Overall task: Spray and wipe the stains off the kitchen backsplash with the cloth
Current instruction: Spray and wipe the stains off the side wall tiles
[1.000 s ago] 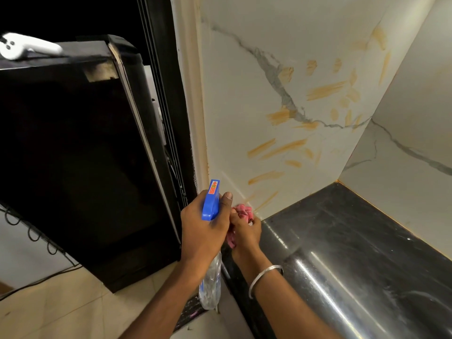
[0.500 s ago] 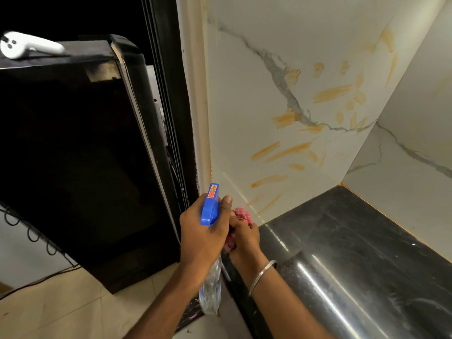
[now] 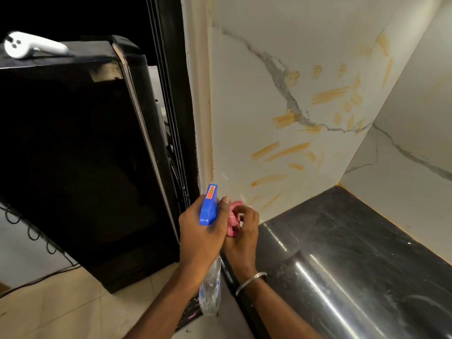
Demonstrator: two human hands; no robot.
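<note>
While both hands sit low at the near left corner of the countertop (image 3: 347, 243), everything turns on what's above them. The left hand (image 3: 199, 237) is wrapped round the neck of the spray bottle (image 3: 208, 207), thumb up beside the blue head, clear body hanging below the fist. Touching it on the right, the right hand (image 3: 244, 232) has its fingers curled round the bunched pink cloth (image 3: 232, 217).

And the target? The orange stains (image 3: 286, 151) lie up and to the right of both hands, scattered across the marble backsplash (image 3: 244, 94) from just above the cloth right up to the far corner. Most streaks slant the same way, rising to the right.

The blue head points up and forward, at the wall's left edge as I read it, so the nozzle needs swinging right. The cloth hand is the nearer to the lowest streaks, just beside them.
</note>
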